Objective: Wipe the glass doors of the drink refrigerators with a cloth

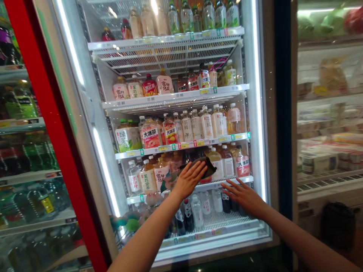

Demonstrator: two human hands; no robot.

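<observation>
My left hand (194, 176) lies with its fingers stretched over a dark folded cloth (210, 168). It presses the cloth toward the glass front of a lit drinks fridge, before the fourth row of bottles. Part of the cloth is hidden beneath the palm and fingers. To the right and slightly lower, my right hand (244, 194) holds nothing; its fingers are spread near the glass. Whether they touch it I cannot tell. Behind the hands stand labelled tea bottles (147, 177) and, lower down, clear bottles (197, 211) on a white wire shelf (224, 226).
Higher shelves (170, 99) carry more bottled drinks. A bright light strip (106, 170) runs down the fridge's left side, another (258, 102) down its right. Leftward, a red frame (53, 124) borders a second drinks fridge. Rightward is an open chilled display (326, 177) with packaged goods.
</observation>
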